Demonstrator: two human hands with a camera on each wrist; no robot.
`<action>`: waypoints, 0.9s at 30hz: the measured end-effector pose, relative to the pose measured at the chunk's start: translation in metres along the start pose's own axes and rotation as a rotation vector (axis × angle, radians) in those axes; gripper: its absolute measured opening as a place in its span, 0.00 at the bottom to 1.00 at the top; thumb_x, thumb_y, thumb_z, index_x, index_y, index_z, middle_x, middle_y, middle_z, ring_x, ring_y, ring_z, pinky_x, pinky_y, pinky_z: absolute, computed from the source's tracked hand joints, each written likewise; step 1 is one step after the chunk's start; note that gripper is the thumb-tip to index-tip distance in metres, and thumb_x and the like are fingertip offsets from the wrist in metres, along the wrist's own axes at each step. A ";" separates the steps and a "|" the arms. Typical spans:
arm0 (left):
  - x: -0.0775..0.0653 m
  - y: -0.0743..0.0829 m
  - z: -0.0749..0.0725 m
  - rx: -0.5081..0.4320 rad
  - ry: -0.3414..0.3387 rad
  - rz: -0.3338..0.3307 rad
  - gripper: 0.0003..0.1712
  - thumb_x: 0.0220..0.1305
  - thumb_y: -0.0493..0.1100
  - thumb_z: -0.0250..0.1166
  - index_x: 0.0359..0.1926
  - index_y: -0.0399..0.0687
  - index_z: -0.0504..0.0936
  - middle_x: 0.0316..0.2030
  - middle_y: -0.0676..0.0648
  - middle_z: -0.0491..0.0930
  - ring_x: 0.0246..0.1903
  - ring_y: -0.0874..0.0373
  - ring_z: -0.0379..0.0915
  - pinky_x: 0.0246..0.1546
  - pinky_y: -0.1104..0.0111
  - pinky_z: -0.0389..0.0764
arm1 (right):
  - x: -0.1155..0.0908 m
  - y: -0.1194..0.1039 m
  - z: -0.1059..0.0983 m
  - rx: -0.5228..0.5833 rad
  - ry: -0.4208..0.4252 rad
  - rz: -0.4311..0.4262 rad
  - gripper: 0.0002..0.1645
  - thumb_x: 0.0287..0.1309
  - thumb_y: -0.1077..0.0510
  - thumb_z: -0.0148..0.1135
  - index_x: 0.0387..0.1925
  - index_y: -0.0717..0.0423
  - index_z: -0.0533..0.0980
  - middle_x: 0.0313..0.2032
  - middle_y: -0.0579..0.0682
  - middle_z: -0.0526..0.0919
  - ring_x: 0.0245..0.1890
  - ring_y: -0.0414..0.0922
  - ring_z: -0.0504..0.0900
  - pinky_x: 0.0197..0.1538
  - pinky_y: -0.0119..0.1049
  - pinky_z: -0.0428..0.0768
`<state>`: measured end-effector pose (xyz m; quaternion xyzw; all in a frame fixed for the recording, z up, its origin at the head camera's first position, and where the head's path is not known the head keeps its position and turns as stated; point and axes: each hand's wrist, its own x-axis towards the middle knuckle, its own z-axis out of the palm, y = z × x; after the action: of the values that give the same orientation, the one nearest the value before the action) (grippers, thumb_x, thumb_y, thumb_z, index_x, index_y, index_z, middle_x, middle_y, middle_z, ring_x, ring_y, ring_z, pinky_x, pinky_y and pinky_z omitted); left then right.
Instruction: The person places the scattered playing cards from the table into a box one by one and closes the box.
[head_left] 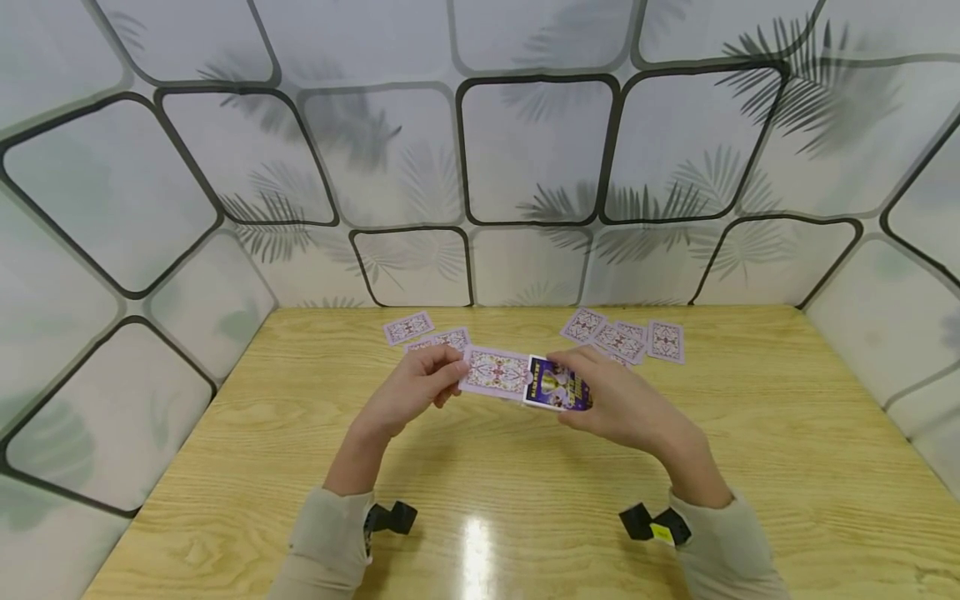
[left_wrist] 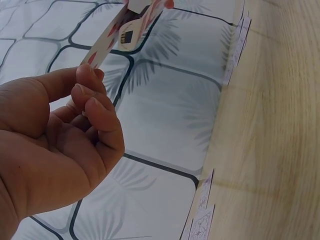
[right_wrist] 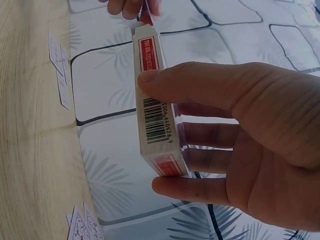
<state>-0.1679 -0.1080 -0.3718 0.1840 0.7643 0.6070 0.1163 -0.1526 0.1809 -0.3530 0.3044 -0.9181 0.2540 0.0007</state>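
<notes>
A card (head_left: 497, 372) is sticking out of a box (head_left: 553, 385) above the worktop (head_left: 480, 475). The left hand (head_left: 420, 385) is pinching the card's outer end; the right hand (head_left: 630, 404) is gripping the box. Beyond, loose cards (head_left: 666, 342) are lying in two groups near the patterned wall (head_left: 536, 150).

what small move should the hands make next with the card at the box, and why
Perhaps the left hand should ease the card straight out of the box: it pinches the card's outer end, much of the card shows outside, and the right hand grips the box.
</notes>
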 end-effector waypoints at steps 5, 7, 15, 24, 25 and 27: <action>0.001 -0.001 0.003 -0.053 -0.003 -0.022 0.13 0.70 0.44 0.55 0.38 0.36 0.74 0.23 0.47 0.70 0.20 0.61 0.62 0.24 0.71 0.68 | 0.000 -0.002 -0.002 -0.002 -0.001 0.001 0.42 0.47 0.55 0.72 0.64 0.55 0.66 0.56 0.50 0.73 0.48 0.43 0.75 0.47 0.40 0.76; 0.001 -0.002 0.004 -0.062 -0.002 -0.036 0.13 0.70 0.44 0.55 0.38 0.37 0.74 0.24 0.48 0.71 0.20 0.61 0.63 0.25 0.71 0.69 | 0.000 -0.003 -0.002 -0.002 0.003 0.000 0.42 0.46 0.55 0.73 0.64 0.55 0.66 0.56 0.50 0.73 0.48 0.44 0.75 0.48 0.41 0.77; 0.005 -0.005 0.013 -0.059 -0.017 -0.059 0.12 0.69 0.45 0.56 0.39 0.37 0.74 0.24 0.49 0.71 0.21 0.61 0.63 0.25 0.71 0.70 | -0.004 -0.004 -0.002 -0.018 0.008 0.007 0.42 0.46 0.54 0.73 0.63 0.56 0.67 0.56 0.51 0.73 0.46 0.43 0.76 0.45 0.39 0.77; 0.005 -0.006 0.017 -0.048 -0.031 -0.071 0.10 0.69 0.43 0.56 0.37 0.39 0.71 0.21 0.49 0.70 0.20 0.60 0.63 0.25 0.70 0.70 | -0.003 -0.006 0.000 -0.031 0.022 -0.010 0.41 0.46 0.55 0.73 0.63 0.56 0.67 0.55 0.51 0.74 0.46 0.44 0.76 0.45 0.40 0.77; 0.005 -0.006 0.017 -0.049 -0.026 -0.072 0.11 0.69 0.44 0.56 0.37 0.39 0.71 0.21 0.48 0.70 0.19 0.60 0.64 0.24 0.70 0.70 | -0.003 -0.007 0.000 -0.031 0.023 -0.012 0.41 0.46 0.55 0.73 0.63 0.56 0.67 0.55 0.52 0.74 0.46 0.44 0.76 0.46 0.40 0.77; 0.005 -0.006 0.016 -0.054 -0.017 -0.075 0.11 0.68 0.45 0.57 0.37 0.40 0.71 0.21 0.48 0.72 0.19 0.60 0.65 0.24 0.69 0.71 | -0.002 -0.007 0.000 -0.032 0.023 -0.015 0.41 0.46 0.55 0.73 0.62 0.56 0.67 0.55 0.52 0.74 0.46 0.44 0.76 0.46 0.40 0.77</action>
<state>-0.1665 -0.0933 -0.3815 0.1571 0.7530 0.6211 0.1503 -0.1472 0.1771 -0.3502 0.3083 -0.9196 0.2427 0.0182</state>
